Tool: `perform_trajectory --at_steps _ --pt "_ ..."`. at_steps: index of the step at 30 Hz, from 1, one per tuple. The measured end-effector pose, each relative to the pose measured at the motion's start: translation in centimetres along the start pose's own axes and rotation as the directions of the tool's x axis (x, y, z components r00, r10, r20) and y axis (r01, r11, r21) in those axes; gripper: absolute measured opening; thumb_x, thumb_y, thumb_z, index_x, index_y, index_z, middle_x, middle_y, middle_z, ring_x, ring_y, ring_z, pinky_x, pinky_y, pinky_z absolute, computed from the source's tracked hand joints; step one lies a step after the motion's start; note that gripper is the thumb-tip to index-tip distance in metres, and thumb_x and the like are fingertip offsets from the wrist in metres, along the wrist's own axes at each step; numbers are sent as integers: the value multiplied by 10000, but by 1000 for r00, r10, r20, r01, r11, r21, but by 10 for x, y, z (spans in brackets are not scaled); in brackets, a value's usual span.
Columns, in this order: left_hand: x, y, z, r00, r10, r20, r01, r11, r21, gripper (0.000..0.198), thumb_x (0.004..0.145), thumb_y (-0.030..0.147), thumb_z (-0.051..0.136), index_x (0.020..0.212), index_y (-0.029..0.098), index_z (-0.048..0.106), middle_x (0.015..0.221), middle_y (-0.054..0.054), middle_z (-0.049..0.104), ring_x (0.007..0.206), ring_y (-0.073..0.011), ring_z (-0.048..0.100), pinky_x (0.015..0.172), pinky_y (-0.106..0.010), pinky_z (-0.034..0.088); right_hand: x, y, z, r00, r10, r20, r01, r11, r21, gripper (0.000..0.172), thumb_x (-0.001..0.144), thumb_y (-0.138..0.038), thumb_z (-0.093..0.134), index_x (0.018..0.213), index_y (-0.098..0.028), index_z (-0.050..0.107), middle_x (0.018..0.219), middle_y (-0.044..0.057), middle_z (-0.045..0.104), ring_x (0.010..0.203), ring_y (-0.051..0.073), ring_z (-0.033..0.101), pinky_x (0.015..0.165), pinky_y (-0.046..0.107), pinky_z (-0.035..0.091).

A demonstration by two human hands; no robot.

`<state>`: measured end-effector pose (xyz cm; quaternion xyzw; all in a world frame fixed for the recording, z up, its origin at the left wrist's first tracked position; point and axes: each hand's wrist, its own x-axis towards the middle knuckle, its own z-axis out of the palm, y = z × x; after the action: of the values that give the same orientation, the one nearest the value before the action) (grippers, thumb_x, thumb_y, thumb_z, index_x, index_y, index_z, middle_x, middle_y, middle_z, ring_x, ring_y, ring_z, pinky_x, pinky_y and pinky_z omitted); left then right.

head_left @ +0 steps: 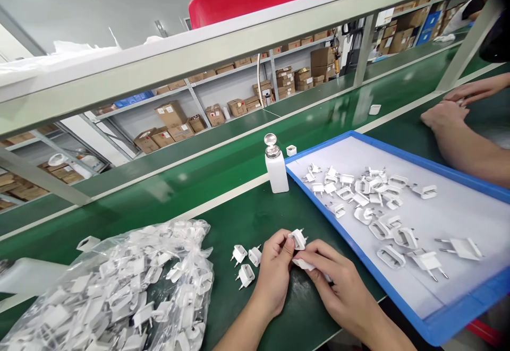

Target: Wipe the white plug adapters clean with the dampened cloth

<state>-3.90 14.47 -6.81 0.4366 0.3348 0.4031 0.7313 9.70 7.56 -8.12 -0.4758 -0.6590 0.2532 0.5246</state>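
The left hand point(274, 271) pinches a small white plastic plug point(298, 239) in a narrow grip between thumb and fingers, above the green work mat point(255, 218). The right hand point(338, 287) closes narrowly on a white plastic piece point(303, 264) just below it. The plug looks light, stiff and a little slippery, so its body is better to hold than its two metal pins point(302, 230). A clear plastic bag point(119, 292) and a blue tray point(322, 146) hold more plugs nearby. I can read no brand or writing on them.
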Motion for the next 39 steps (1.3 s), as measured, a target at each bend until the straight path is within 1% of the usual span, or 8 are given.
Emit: perform_trajectory --at_steps 3,6,8,11,14,17,28,39 --pt "2 2 2 999 -53 -5 52 992 -119 352 870 457 778 783 176 585 718 25 535 661 -113 436 624 -249 344 -3 -7 0 949 188 -252 -164 980 113 168 1011 -318 585 1034 -247 736 970 26 667 812 150 648 672 209 520" --pt "2 4 5 995 -102 -1 99 971 -218 367 785 393 858 791 193 550 684 33 526 653 -111 464 597 -236 318 -6 -18 1 732 402 -551 -366 913 180 250 943 -468 678 951 -222 717 821 3 673 671 138 610 576 189 497" --pt "2 5 8 993 -119 3 117 962 -246 369 734 321 893 773 195 549 666 35 526 649 -108 468 591 -231 311 -5 -25 2 672 386 -633 -415 903 110 269 933 -494 685 918 -226 708 755 -10 654 647 132 599 584 181 491" --pt "-1 6 11 992 -127 10 126 964 -234 351 720 291 893 721 186 558 638 31 540 607 -98 438 588 -233 314 1 -33 4 765 142 -628 -268 957 -110 167 964 -383 661 920 -231 715 829 14 672 720 147 634 666 201 519" --pt "-3 5 11 993 -119 0 117 977 -178 325 736 322 879 698 170 594 636 31 537 600 -98 423 603 -236 334 6 -33 8 899 -91 -428 13 983 -181 152 983 -193 604 1061 -234 727 941 42 683 820 154 672 740 221 553" --pt "-4 3 8 996 -77 -48 73 994 -87 248 758 307 840 735 166 638 670 27 550 644 -117 441 626 -239 355 5 -28 15 950 -101 -296 70 991 -113 273 997 -124 550 1176 -248 713 955 38 672 853 140 677 750 211 561" --pt "-3 3 0 992 121 -39 -108 967 232 190 891 302 713 749 177 721 690 10 571 691 -159 464 670 -264 363 5 -24 32 885 -74 -459 5 989 -150 220 989 -146 583 1121 -219 742 988 69 692 864 167 697 754 237 582" --pt "-3 1 4 994 77 -80 -66 990 127 235 895 367 716 774 195 611 679 44 514 637 -125 412 598 -236 343 -2 -15 30 930 -2 -367 -23 998 -63 219 1006 -167 563 1119 -232 739 953 49 683 823 147 676 709 221 545"
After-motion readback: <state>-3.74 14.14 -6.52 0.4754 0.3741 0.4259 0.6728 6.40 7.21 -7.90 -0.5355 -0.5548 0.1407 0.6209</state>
